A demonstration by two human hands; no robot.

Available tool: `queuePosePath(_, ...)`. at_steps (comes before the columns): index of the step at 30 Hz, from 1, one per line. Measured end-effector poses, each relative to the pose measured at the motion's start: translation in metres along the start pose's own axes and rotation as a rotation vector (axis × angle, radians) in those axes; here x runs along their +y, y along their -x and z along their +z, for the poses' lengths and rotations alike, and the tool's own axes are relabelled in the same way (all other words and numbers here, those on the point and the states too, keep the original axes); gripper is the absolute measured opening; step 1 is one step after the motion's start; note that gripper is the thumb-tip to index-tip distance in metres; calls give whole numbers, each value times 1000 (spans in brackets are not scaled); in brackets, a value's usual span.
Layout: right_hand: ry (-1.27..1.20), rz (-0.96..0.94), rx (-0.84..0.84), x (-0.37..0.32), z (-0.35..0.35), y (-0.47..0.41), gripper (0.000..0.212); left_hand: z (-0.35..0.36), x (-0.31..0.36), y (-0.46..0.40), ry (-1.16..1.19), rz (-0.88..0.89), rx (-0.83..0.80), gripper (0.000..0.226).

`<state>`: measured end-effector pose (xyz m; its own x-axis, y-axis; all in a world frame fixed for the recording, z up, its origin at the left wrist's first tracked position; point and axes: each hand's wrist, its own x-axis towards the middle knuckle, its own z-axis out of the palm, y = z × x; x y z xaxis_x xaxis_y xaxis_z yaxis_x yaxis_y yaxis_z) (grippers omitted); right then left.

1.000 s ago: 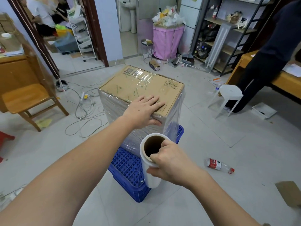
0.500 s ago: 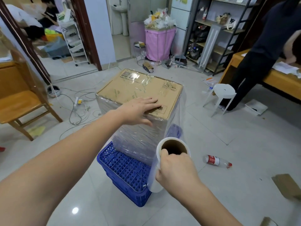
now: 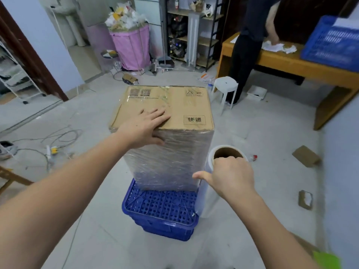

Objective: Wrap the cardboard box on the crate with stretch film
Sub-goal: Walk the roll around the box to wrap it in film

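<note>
Half a pass more vs a sec ago: film roll (image 3: 210, 183) is now off the cardboard box (image 3: 165, 121) right corner, was at its front. Box sits on blue crate (image 3: 161, 212). R hand (image 3: 231, 175) fingers curled into the core; L hand (image 3: 144, 126) flat, fingers spread on box top edge. Sides look covered; wrap prob continues.

1. The cardboard box (image 3: 174, 107) was matt brown card on top, its sides sheathed in glossy, wrinkled clear film.
2. The crate (image 3: 161, 212) was shiny blue plastic, perforated.
3. The stretch film roll (image 3: 208, 193) looked translucent and smooth, wound on a brown card core.
4. The floor (image 3: 262, 210) was pale, smooth tile with a faint sheen.
5. The stool (image 3: 226, 84) was white plastic.
</note>
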<state>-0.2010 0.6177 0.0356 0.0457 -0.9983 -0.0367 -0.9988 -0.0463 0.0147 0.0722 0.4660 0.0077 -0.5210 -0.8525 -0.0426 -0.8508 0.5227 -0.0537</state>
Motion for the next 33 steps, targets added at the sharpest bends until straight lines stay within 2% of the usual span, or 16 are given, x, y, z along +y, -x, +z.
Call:
queuePosePath(5,18,-127,6,-19,2,2,56,8,7,13,-133,-2,47,97)
queuePosePath(7,30,-245,-18,-29,0,9,55,8,7,10,-145,-14,68,91)
queuePosePath(11,36,-506,-54,-54,-7,27,37,10,8,9,-157,-24,96,86)
queuePosePath(14,15,-612,-53,-65,-9,32,33,12,10,14,-156,-34,108,84)
queuePosePath(18,13,-693,-138,-76,-13,32,36,11,11,15,-163,-33,106,83)
queuePosePath(21,6,-702,-166,-83,-11,30,36,11,11,16,-157,-32,112,83)
queuePosePath(25,-32,-638,-101,-88,-5,36,34,11,12,17,-155,-33,123,83)
queuePosePath(29,-7,-527,-45,-101,5,45,63,10,12,17,-129,-41,117,84)
queuePosePath(30,14,-513,-30,-103,9,46,64,9,13,18,-122,-43,113,84)
queuePosePath(33,-3,-502,42,-104,16,47,53,9,14,19,-112,-57,100,85)
